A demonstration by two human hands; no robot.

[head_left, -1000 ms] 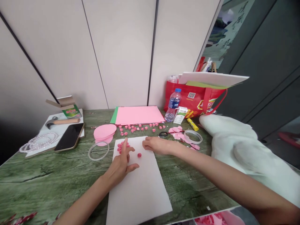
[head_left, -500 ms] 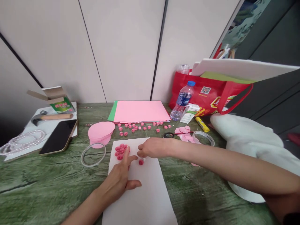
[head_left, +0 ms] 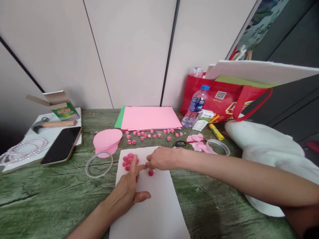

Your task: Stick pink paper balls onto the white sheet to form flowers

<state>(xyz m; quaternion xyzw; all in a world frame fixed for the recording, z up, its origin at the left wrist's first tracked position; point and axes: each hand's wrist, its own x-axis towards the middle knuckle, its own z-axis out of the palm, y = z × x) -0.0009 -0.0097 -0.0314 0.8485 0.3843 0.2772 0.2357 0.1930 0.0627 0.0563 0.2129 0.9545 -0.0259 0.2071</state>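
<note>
A white board [head_left: 157, 205] lies lengthwise before me. Near its top left corner sits a cluster of small pink paper roses [head_left: 127, 160]. My left hand [head_left: 131, 184] rests over the board with fingers spread, its index fingertip at the cluster's right side and its thumb pointing right. Fingertips of my right hand [head_left: 163, 158] are pinched together by an outstretched left finger. What that pinch holds is hidden. A single rose [head_left: 151, 173] sits on the board just under my right fingers.
Several loose roses [head_left: 154, 135] are scattered behind the board, before pink sheets [head_left: 151, 118]. Tape rolls [head_left: 87, 169] lie left and right [head_left: 228, 151], with pink paper circles [head_left: 107, 137], scissors [head_left: 180, 143], a glue stick [head_left: 216, 132], a bottle [head_left: 195, 108], a phone [head_left: 62, 145] and a hammer [head_left: 59, 123].
My right fingers stay pinched close to my left finger, with only a slight shift. The view has moved a little; the cluster and the single rose look the same.
</note>
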